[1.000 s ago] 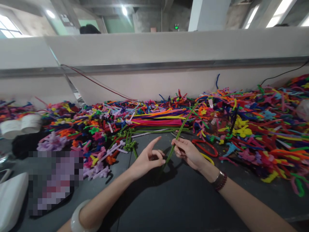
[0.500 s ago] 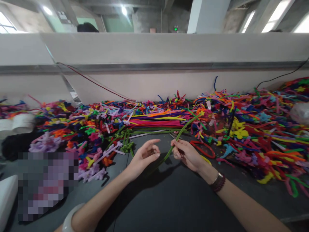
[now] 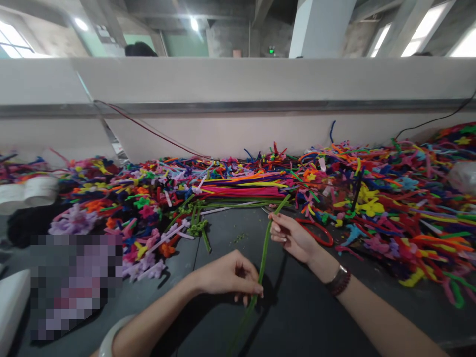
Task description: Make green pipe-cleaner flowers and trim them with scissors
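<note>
A long green pipe cleaner [image 3: 265,253] runs from the table edge of the heap down past my hands. My right hand [image 3: 290,237] pinches it in the upper part between thumb and fingers. My left hand [image 3: 231,273] is curled around the stem lower down, its fingertips closed at the wire. The lower end of the stem hangs below my left hand and fades into the shadow on the dark tabletop [image 3: 305,317]. Just above my right hand lie the tips of a pair of scissors [image 3: 266,210], mostly hidden.
A wide heap of multicoloured pipe cleaners and flower shapes [image 3: 386,218] lines the wall, with a straight bundle [image 3: 241,192] in it. Green knotted stems [image 3: 198,228], green fuzz bits [image 3: 240,238] and a red loop [image 3: 316,233] lie close by. A pixelated patch [image 3: 74,285] covers the lower left.
My left hand has moved down and closed around the lower stem instead of hovering open beside it. The green pipe cleaner now stands more upright, and small green bits show on the table.
</note>
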The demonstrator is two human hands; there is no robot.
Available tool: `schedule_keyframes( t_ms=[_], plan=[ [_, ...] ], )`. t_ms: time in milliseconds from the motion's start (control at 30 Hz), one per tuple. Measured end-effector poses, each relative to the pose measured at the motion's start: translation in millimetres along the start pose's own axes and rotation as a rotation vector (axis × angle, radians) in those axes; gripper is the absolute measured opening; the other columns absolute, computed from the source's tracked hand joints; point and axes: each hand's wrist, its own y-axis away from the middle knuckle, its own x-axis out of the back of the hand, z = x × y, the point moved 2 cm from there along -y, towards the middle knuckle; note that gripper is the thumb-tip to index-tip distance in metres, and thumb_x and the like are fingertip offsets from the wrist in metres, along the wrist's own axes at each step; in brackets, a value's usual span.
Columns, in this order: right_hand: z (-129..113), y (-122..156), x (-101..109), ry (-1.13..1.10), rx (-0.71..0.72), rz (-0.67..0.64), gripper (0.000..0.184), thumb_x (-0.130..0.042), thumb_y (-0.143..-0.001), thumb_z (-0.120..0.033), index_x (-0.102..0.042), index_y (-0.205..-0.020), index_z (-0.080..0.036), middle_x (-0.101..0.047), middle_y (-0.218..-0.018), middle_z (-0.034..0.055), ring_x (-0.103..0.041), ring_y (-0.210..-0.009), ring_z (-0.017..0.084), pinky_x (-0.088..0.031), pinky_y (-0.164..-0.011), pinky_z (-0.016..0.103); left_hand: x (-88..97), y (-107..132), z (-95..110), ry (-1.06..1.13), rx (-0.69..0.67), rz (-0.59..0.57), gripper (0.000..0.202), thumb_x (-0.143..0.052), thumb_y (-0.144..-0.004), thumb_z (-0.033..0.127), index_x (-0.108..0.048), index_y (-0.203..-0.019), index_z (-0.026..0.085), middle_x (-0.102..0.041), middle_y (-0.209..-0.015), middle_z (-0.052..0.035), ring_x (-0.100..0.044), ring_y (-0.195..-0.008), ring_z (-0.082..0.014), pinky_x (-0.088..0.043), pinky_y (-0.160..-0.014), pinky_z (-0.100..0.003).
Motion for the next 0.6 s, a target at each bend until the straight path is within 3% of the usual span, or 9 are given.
schedule_keyframes(
  t_ms=[100, 200, 333, 433, 500, 600],
  plan=[
    [0, 1, 0, 0.089, -0.007, -0.017, 0.015, -0.065, -0.066, -0.027, -0.058, -0.071, -0.014, -0.046, -0.051, -0.0052, -0.029, -0.041, 0.002, -0.019, -0.039, 0.017, -0.5, -2, -1, 0.067, 0.008, -0.010, 0.029, -0.062, -0.064, 0.039, -0.061, -0.070, 0.010, -0.059, -0.056, -0.0016, -0.051, -0.044, -0.0080, -0.041, -0.044, -0.019],
    [12, 5, -7, 0.273, -0.083, -0.083, 0.017, -0.063, -0.069, -0.028, -0.057, -0.071, -0.013, -0.050, -0.050, -0.0038, -0.031, -0.040, 0.003, -0.020, -0.039, 0.018, 5.2, -4, 1, 0.137, -0.067, 0.133, 0.031, -0.060, -0.067, 0.039, -0.059, -0.077, 0.010, -0.062, -0.067, -0.0042, -0.054, -0.046, -0.0083, -0.043, -0.045, -0.019],
    [22, 4, -15, 0.354, -0.079, -0.085, 0.020, -0.061, -0.069, -0.032, -0.052, -0.076, -0.016, -0.049, -0.051, -0.0050, -0.035, -0.041, 0.004, -0.021, -0.039, 0.019, 13.4, -6, 3, 0.165, -0.127, 0.248, 0.030, -0.058, -0.070, 0.039, -0.057, -0.071, 0.009, -0.060, -0.061, -0.0030, -0.054, -0.045, -0.0077, -0.043, -0.046, -0.018],
    [7, 0, -17, 0.346, 0.065, 0.049, 0.023, -0.061, -0.069, -0.033, -0.042, -0.067, -0.019, -0.031, -0.044, -0.0103, -0.024, -0.038, 0.004, -0.016, -0.038, 0.018, 18.5, -7, 0, 0.193, -0.131, 0.298, 0.031, -0.059, -0.068, 0.040, -0.057, -0.070, 0.009, -0.061, -0.062, -0.0035, -0.053, -0.045, -0.0079, -0.043, -0.046, -0.019],
    [-10, 8, -19, 0.310, 0.151, 0.027, 0.026, -0.060, -0.070, -0.034, -0.041, -0.061, -0.019, -0.029, -0.047, -0.0089, -0.021, -0.039, 0.004, -0.016, -0.037, 0.019, 20.7, -9, -1, 0.216, -0.127, 0.316, 0.032, -0.061, -0.066, 0.040, -0.057, -0.072, 0.009, -0.062, -0.065, -0.0040, -0.053, -0.045, -0.0077, -0.043, -0.046, -0.020],
    [-25, 52, -12, 0.359, 0.190, -0.010, 0.028, -0.060, -0.070, -0.038, -0.044, -0.053, -0.021, -0.037, -0.050, -0.0034, -0.035, -0.044, 0.009, -0.030, -0.041, 0.024, 21.8, -10, -2, 0.226, -0.114, 0.316, 0.032, -0.061, -0.065, 0.040, -0.057, -0.075, 0.009, -0.062, -0.066, -0.0036, -0.053, -0.044, -0.0075, -0.043, -0.045, -0.020]
  ],
)
